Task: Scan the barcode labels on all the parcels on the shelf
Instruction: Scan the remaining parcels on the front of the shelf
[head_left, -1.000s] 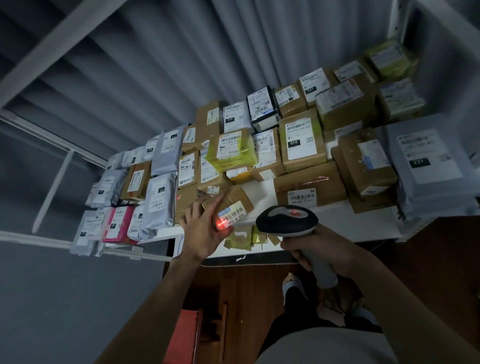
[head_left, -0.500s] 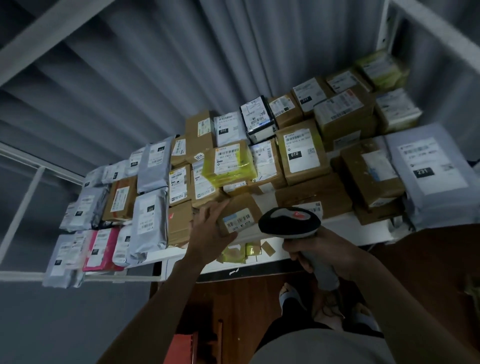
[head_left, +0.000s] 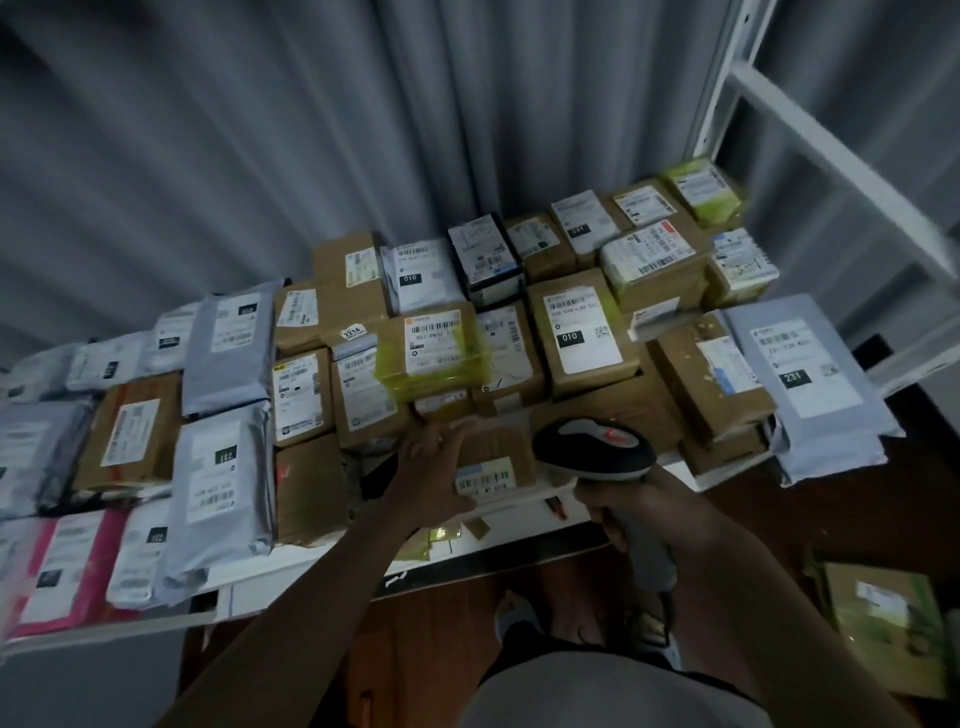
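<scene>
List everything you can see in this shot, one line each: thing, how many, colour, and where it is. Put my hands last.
cardboard parcels: many, brown, middle and right of the shelf, some stacked
poly mailer parcels: several, grey, mostly on the left, one at the right end
pink parcel: one, pink, front left corner
yellow-wrapped parcel: one, yellow-green, centre
small box: one, brown, front edge, barcode label facing up
shelf: one, white
barcode scanner: one, black and grey, right of the small box
left hand: touches the small box
right hand: grips the scanner's handle
</scene>
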